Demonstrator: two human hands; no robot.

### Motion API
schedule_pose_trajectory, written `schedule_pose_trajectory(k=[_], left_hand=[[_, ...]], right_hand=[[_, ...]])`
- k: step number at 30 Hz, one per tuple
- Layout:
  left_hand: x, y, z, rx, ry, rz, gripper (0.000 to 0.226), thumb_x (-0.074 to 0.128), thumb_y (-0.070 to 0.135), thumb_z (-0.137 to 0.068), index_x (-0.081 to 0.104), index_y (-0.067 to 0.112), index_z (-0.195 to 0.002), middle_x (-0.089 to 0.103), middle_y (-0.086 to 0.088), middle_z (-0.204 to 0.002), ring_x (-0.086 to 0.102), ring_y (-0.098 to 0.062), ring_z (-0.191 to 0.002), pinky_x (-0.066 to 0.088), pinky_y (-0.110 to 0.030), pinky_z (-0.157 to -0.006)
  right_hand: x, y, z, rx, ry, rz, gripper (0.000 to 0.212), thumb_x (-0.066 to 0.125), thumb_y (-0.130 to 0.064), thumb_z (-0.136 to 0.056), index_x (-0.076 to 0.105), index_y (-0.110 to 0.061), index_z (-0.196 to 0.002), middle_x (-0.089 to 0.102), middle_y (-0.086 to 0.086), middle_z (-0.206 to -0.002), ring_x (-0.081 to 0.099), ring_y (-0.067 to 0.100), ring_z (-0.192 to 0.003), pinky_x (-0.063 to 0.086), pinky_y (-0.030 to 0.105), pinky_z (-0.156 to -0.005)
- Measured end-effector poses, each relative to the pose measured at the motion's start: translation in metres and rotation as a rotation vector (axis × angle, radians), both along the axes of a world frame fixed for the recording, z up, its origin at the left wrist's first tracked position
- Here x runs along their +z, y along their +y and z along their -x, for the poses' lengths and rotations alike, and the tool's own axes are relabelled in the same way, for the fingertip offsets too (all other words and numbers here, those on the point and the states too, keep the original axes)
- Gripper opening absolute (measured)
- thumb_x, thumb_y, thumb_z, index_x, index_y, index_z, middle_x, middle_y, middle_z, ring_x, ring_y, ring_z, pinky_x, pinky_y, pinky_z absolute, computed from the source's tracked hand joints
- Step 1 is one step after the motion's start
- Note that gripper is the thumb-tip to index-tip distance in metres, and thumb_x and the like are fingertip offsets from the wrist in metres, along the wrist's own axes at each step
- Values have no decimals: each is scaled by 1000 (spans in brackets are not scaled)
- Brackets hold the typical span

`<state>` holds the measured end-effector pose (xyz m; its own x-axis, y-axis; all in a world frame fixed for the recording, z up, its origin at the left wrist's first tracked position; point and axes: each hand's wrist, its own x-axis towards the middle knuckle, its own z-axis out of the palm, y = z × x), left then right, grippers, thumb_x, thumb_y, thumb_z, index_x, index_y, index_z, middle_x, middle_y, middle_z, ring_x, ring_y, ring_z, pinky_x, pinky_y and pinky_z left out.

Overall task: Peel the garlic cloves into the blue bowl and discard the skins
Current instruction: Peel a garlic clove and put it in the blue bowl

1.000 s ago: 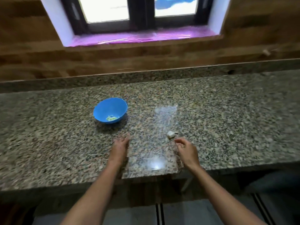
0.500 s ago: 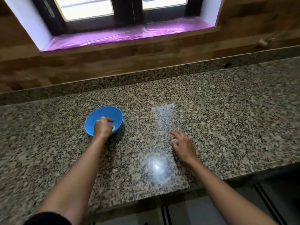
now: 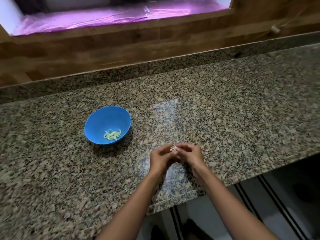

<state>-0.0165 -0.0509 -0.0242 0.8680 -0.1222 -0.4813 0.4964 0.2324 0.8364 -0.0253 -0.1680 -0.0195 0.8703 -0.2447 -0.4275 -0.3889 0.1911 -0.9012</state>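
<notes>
Right of the round blue plastic bowl [image 3: 97,126] holding pale peeled cloves [image 3: 112,135], the left hand [image 3: 161,157] and right hand [image 3: 191,154] pinch one small whitish garlic clove [image 3: 173,148] in curled fingers [image 3: 185,147] above the speckled stone tabletop [image 3: 225,110]; I think peeling is starting, so pull its skin off next.

Both hands [image 3: 176,155] pinch garlic [image 3: 173,148] beside blue bowl [image 3: 97,123].

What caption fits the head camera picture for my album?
Left hand and right hand pinch a garlic piece over the counter, near the blue bowl of peeled cloves.
</notes>
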Motion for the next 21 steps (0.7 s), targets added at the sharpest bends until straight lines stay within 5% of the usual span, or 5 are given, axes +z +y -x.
schedule_pose_trajectory(k=[5, 8, 12, 16, 21], left_hand=[[7, 6, -3, 82, 144, 217, 23, 59, 1, -87, 64, 5, -109, 70, -18, -102, 70, -25, -88, 55, -37, -86], [17, 8, -5, 147, 121, 297, 20, 55, 3, -90, 62, -2, -108, 69, -19, -102, 70, -20, -86, 57, -27, -74], [23, 7, -4, 101, 28, 180, 27, 64, 7, -83, 63, -2, -108, 69, -18, -105, 69, -24, -93, 58, -26, -76], [31, 10, -8, 149, 21, 152, 15, 56, -2, -88, 68, 1, -97, 73, -12, -92, 71, -19, -82, 58, -26, -74], [39, 6, -9, 86, -165, -93, 19, 63, 2, -85, 70, 4, -102, 74, -8, -89, 70, -22, -82, 58, -34, -78]], right_hand=[[10, 11, 5, 18, -250, 157, 13, 71, 1, -77, 70, -7, -86, 71, 9, -87, 68, 16, -80, 56, 23, -73], [15, 10, 3, 104, -329, 219, 12, 72, -4, -77, 71, -12, -86, 72, 2, -85, 68, 10, -82, 55, 22, -77], [24, 2, -6, 165, -320, 284, 23, 68, 0, -79, 68, -21, -86, 71, -3, -87, 67, 8, -84, 55, 24, -79], [28, -6, -19, 206, -219, 196, 22, 58, -14, -89, 63, -17, -111, 64, -5, -111, 63, 13, -99, 55, 32, -84], [30, -7, -25, 340, -99, -40, 25, 60, -13, -89, 64, -2, -111, 67, 15, -105, 67, 25, -88, 58, 30, -72]])
